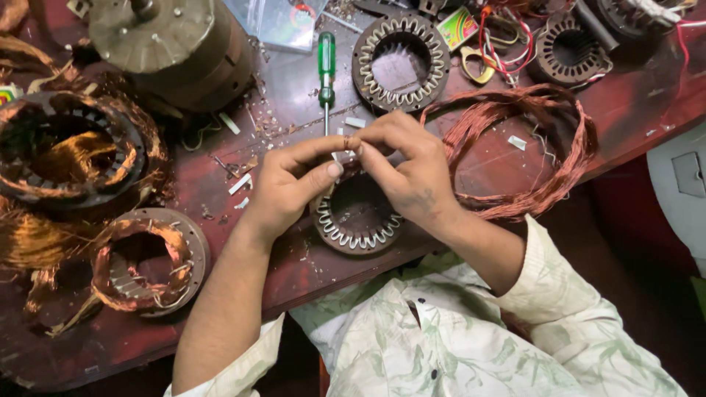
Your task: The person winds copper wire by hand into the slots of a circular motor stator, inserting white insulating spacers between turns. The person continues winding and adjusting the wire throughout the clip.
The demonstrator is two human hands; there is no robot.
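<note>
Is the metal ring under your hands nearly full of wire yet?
Not nearly. White slot liners already sit around the ring. The left hand and right hand pinch a thin copper strand above it. No wire shows in its slots, and the copper coil lies beside it.

On the counter (632, 95) lie five ring-shaped stator cores: two lined with white slot paper (358, 213) (400, 62), two wound with copper (62, 151) (147, 261), one at the far edge (570, 50). There is one green-handled screwdriver (326, 66), one loose copper wire coil (529, 147) and one round motor housing (173, 44).
</note>
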